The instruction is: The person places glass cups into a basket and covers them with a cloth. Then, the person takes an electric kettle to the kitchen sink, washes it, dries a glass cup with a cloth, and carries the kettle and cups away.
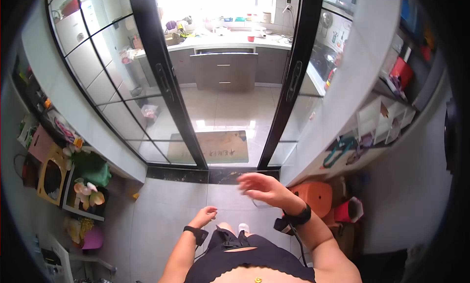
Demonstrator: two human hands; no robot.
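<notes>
My left hand (204, 216) hangs low at my left side, its fingers loosely curved and nothing visible in them. Raised in front of me, my right hand (263, 187) has its fingers stretched out, slightly smeared by motion, and is also without anything in it. Each wrist wears a black band. Ahead stands a black-framed glass sliding door (169, 87), parted in the middle. Neither hand touches it. Beyond the gap a mat (223, 147) lies on the kitchen floor.
A dark threshold (178, 175) crosses the doorway. To the right are an orange stool (312, 197) and a red bin (348, 210). Shelves with flowers (88, 192) line the left. At the kitchen's back, a wide drawer (223, 70) sits under the cluttered counter (215, 40).
</notes>
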